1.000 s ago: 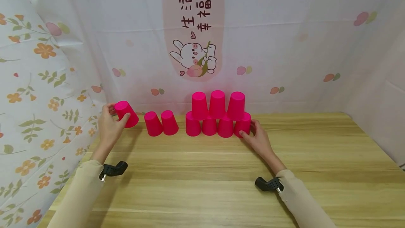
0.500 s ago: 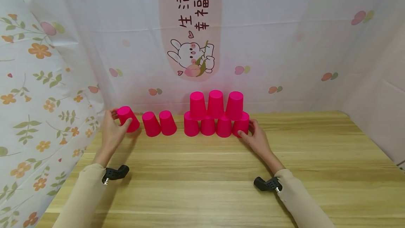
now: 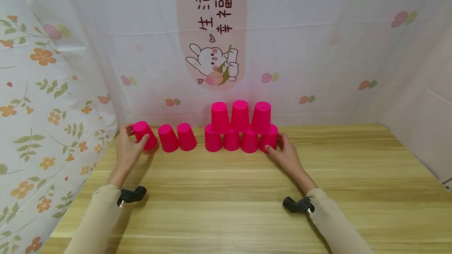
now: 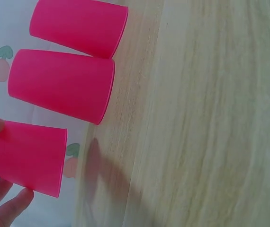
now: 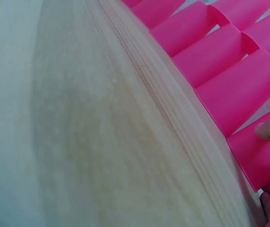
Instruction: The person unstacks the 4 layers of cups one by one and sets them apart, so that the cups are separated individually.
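Bright pink, a first inverted cup (image 3: 144,134) is held between thumb and fingers of the left hand (image 3: 128,150), its rim just clear of the bench (image 3: 226,214). Near it, two inverted cups (image 3: 168,139) stand side by side. The right hand (image 3: 287,155) grips the right-end cup (image 3: 268,138) of a lower row (image 3: 213,140) of four; three upper cups (image 3: 240,116) rest on that row. Behind hangs a patterned cloth (image 3: 318,62).
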